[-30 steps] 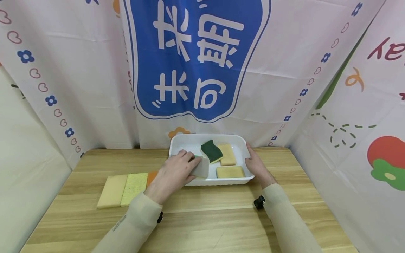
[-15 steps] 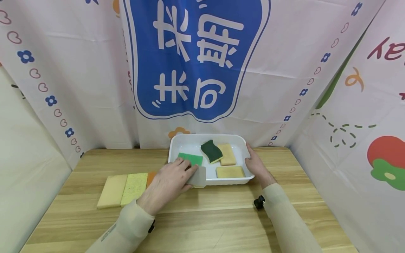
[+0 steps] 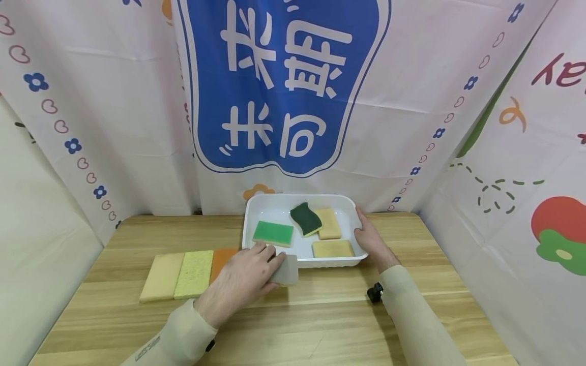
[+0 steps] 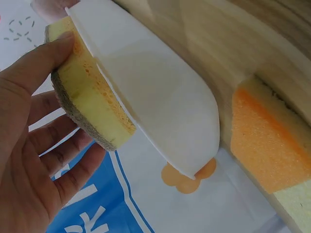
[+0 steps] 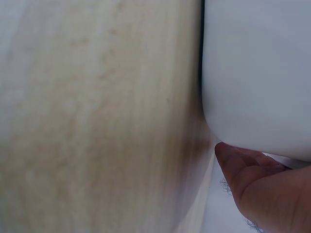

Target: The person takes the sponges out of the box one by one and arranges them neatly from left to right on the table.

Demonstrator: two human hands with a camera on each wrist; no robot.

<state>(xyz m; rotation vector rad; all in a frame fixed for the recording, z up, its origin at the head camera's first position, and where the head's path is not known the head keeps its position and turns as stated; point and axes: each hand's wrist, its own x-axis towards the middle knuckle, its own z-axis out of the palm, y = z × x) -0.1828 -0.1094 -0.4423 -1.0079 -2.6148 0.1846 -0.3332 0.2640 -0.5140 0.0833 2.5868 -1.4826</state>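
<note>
My left hand (image 3: 244, 272) pinches a grey and yellow scouring sponge (image 3: 286, 270) just over the front edge of a white tray (image 3: 272, 207). In the left wrist view, the thumb presses on the yellow foam of that sponge (image 4: 95, 99) and the fingers lie behind its grey scouring side. The right hand (image 3: 372, 240) grips the tray's right end. From the right wrist, the thumb of that hand (image 5: 265, 194) rests against the tray's outer wall. Inside the tray lie a green sponge (image 3: 273, 233), a dark green wavy sponge (image 3: 305, 218) and two tan sponges (image 3: 333, 249).
On the wooden table (image 3: 320, 325), left of the tray, a row holds a tan sponge (image 3: 162, 277), a yellow sponge (image 3: 194, 274) and an orange sponge (image 3: 222, 260). A printed cloth (image 3: 151, 127) hangs behind the table and along its sides.
The left hand has drawn the grey and yellow sponge from inside the tray toward the front, over the rim. The green sponge has come into full view. The right hand has stayed put.
</note>
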